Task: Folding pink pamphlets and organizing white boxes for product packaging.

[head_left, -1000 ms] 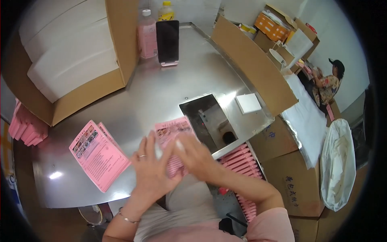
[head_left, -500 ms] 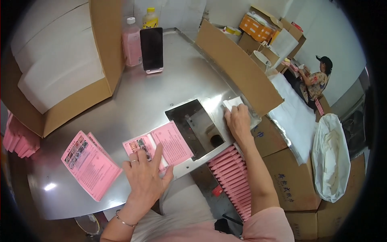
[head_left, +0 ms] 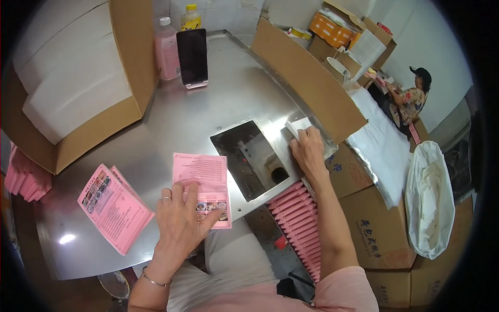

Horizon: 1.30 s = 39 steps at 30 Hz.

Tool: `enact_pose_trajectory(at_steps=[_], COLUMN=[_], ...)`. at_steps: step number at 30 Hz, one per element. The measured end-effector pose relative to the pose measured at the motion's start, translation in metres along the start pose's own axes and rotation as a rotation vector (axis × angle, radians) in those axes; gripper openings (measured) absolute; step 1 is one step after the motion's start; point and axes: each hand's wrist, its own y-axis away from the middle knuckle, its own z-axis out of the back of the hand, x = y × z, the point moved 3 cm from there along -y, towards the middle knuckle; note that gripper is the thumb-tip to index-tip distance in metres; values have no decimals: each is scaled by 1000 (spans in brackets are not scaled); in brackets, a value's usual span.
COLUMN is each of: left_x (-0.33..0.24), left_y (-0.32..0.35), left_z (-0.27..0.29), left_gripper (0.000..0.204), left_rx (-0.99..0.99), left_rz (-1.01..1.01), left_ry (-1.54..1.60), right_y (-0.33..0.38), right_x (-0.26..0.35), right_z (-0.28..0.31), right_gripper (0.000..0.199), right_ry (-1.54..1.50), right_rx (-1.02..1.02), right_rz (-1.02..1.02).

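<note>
My left hand [head_left: 181, 222] lies flat with spread fingers on the lower part of a pink printed leaflet [head_left: 204, 177] near the front edge of the steel table [head_left: 228, 99]. My right hand [head_left: 309, 152] reaches out to the right and rests on a small stack of white paper [head_left: 296, 126] beside the rectangular opening [head_left: 250, 157] in the tabletop. Whether its fingers grip a sheet I cannot tell. A stack of more pink leaflets [head_left: 113, 207] lies to the left of my left hand.
A large open cardboard box of white sheets [head_left: 73, 88] stands at the left. A pink bottle [head_left: 167, 49], a dark phone [head_left: 192, 56] and a yellow-capped bottle [head_left: 190, 16] stand at the back. Pink folded items [head_left: 299, 223] fill a box below. Another person [head_left: 410, 101] works at far right.
My right hand left the leaflet and moved right to the white paper stack. My left hand stayed pressing the pink leaflet, which now lies flat.
</note>
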Motion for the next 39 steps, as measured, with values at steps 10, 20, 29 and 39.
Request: enact_pose_trajectory(at_steps=[10, 20, 29, 39], left_x=[0, -1, 3, 4], left_y=[3, 3, 2, 13], left_z=[-2, -3, -11, 6], left_gripper=[59, 54, 36, 67], left_rx=[33, 12, -30, 144], left_rz=[44, 35, -34, 67], left_ry=[66, 48, 108, 233], right_y=[1, 3, 9, 97], right_x=[-8, -12, -13, 204], right_z=[3, -1, 2, 76], right_gripper=[24, 23, 24, 30], right_ry=[-133, -161, -284, -591], right_rx=[-97, -141, -161, 48], right_rz=[-73, -88, -144, 728])
